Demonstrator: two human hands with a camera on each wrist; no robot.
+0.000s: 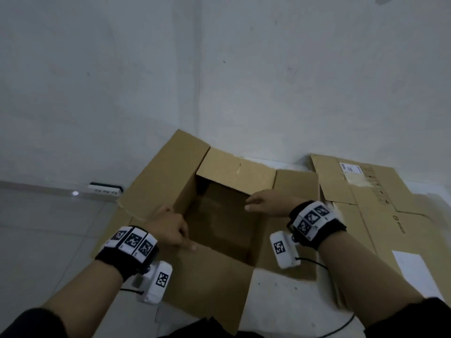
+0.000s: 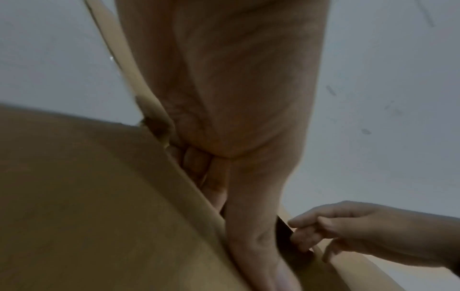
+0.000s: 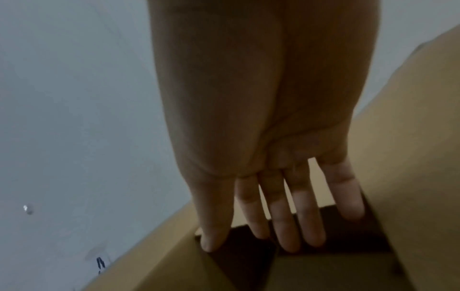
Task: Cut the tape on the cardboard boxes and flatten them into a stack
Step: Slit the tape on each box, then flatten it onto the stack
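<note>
An open brown cardboard box [image 1: 234, 167] stands on the floor in front of me, its four top flaps spread outward and its inside dark. My left hand [image 1: 170, 230] grips the box's left rim near the front corner. In the left wrist view its fingers [image 2: 211, 177] curl over the cardboard edge [image 2: 87, 196]. My right hand [image 1: 266, 203] reaches in from the right above the opening, close to the right rim. Its fingers [image 3: 306, 220] are straight, slightly spread and hold nothing. No cutting tool shows in any view.
Flattened cardboard [image 1: 366, 203] with a white label lies on the floor at the right, against the wall. A white sheet [image 1: 412, 269] rests on its near part. A power strip [image 1: 105, 187] sits at the wall's base, left. A dark cable [image 1: 341, 325] runs along the floor.
</note>
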